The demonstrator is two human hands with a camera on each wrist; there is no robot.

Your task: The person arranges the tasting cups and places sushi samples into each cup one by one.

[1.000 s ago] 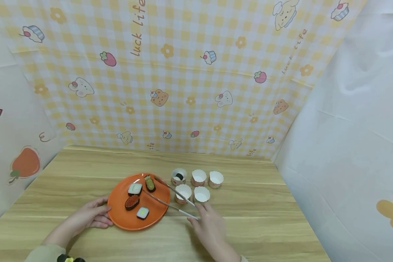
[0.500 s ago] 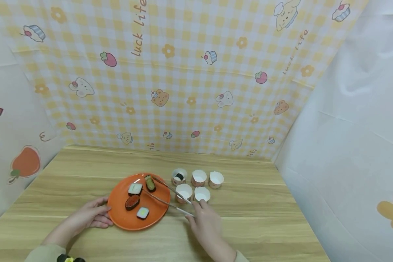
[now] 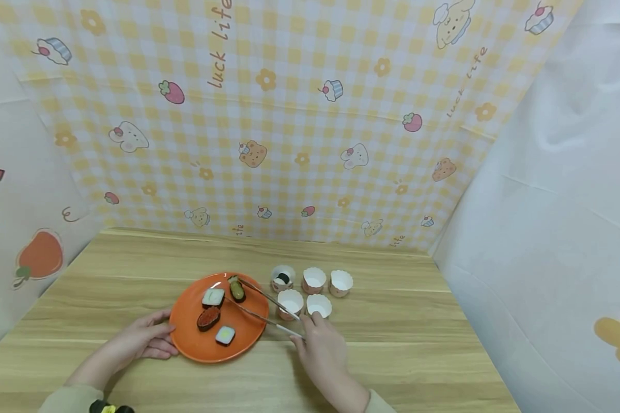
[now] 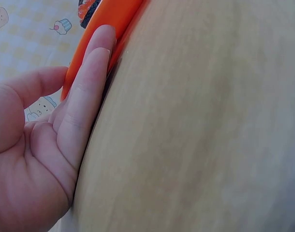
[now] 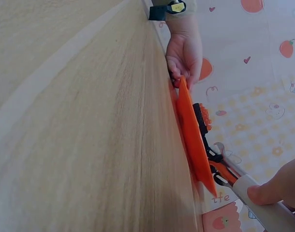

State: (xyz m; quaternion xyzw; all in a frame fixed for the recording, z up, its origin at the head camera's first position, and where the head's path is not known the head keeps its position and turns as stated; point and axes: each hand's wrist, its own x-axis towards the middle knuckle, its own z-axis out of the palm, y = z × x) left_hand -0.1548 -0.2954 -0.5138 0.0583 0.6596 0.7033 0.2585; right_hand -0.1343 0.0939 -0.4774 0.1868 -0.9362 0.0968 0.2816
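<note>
The person's right hand (image 3: pixel 322 351) grips a pair of tongs (image 3: pixel 289 331) by the white handles, thumb on one of them. The two metal arms stand well spread, with nothing visibly clamped; whether either tip touches food cannot be told. They point away and leftward over an orange plate (image 3: pixel 190 339). Seen from the head, an oval olive-topped sushi piece (image 3: pixel 237 291) lies between the tips, on the plate's far side, its long axis running away from the person, far end angled slightly left, aslant to the tongs. The nearer tip ends beside a white-topped sushi piece (image 3: pixel 213 297). Through the tongs, the right hand is the one reaching the oval piece; the left hand (image 3: pixel 146 339) pinches the plate's left rim. Closer to the person sit a red-roe sushi piece (image 3: pixel 209 319) and a square yellow-centred piece (image 3: pixel 225 335). Right of the plate stand five paper cups (image 3: pixel 314 280), one holding a black-and-white piece (image 3: pixel 283 279).
</note>
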